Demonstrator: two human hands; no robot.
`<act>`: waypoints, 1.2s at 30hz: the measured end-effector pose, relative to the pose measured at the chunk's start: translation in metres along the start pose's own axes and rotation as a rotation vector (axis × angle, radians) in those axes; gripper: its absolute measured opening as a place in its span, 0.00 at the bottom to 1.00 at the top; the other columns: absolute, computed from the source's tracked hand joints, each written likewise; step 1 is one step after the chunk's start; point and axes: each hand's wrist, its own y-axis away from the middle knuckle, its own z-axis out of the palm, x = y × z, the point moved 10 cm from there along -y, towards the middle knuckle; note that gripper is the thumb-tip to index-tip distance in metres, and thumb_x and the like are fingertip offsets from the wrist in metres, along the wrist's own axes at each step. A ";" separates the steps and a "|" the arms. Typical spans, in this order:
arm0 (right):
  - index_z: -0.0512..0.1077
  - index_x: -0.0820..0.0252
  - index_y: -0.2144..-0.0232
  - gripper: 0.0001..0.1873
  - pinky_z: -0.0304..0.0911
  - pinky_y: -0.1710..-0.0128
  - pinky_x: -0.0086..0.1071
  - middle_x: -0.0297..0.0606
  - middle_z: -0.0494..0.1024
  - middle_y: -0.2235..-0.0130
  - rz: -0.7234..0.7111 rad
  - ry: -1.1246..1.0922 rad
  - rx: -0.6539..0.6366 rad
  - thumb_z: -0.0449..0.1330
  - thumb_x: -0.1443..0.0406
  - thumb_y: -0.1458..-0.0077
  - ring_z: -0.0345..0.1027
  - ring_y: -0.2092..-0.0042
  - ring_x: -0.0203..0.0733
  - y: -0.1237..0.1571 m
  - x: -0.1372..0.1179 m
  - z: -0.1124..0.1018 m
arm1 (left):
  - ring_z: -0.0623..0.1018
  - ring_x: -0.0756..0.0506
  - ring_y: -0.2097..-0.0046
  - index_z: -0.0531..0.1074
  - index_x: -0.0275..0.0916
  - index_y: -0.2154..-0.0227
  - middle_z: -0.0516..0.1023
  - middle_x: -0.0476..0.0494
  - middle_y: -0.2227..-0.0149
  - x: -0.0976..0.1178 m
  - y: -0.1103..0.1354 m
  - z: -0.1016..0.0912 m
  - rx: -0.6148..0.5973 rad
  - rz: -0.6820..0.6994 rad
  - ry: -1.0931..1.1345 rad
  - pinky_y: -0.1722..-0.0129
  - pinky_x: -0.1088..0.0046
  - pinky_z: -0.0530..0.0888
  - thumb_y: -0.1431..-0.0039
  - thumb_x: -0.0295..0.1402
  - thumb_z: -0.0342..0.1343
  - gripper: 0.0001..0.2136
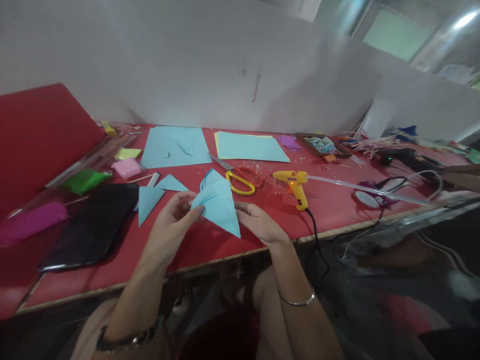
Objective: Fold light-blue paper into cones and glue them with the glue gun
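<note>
Between my two hands is a piece of light-blue paper (218, 205), folded in layers, with dark lines on it and a point aimed down to the right. My left hand (177, 215) pinches its left edge, thumb on the front. Fingers of my right hand (258, 220) close on its right edge and are partly hidden behind it. Scissors (240, 182) with a yellow and an orange handle lie just behind the paper, blades apart. Cut blue paper triangles (149, 202) rest to the left of my left hand.
A yellow glue gun (294, 185) with a long clear stick and black cord lies at right. Blue sheets (251, 147) lie near the wall. A black tablet-like slab (93, 225), a green packet (86, 181) and a pink packet (126, 168) are at left. A small tray (324, 146) stands behind.
</note>
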 end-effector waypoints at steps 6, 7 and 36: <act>0.68 0.60 0.72 0.16 0.59 0.69 0.27 0.31 0.67 0.74 0.005 -0.028 -0.076 0.59 0.53 0.55 0.60 0.72 0.31 -0.001 0.004 0.009 | 0.72 0.52 0.74 0.66 0.40 0.69 0.69 0.54 0.76 -0.004 -0.001 0.007 -0.066 -0.022 0.044 0.72 0.77 0.72 0.61 0.36 0.63 0.15; 0.68 0.60 0.72 0.16 0.59 0.70 0.26 0.30 0.67 0.74 0.007 -0.029 -0.079 0.60 0.54 0.55 0.60 0.72 0.31 0.000 0.003 0.010 | 0.72 0.52 0.74 0.66 0.40 0.69 0.70 0.54 0.76 -0.005 -0.001 0.008 -0.075 -0.036 0.049 0.72 0.76 0.72 0.62 0.36 0.63 0.16; 0.74 0.60 0.77 0.08 0.66 0.73 0.28 0.32 0.76 0.77 -0.090 -0.337 0.444 0.65 0.62 0.62 0.70 0.75 0.34 0.010 0.011 -0.024 | 0.76 0.45 0.66 0.71 0.39 0.63 0.78 0.46 0.69 -0.009 0.012 0.042 -0.176 -0.084 0.087 0.64 0.72 0.73 0.64 0.38 0.65 0.21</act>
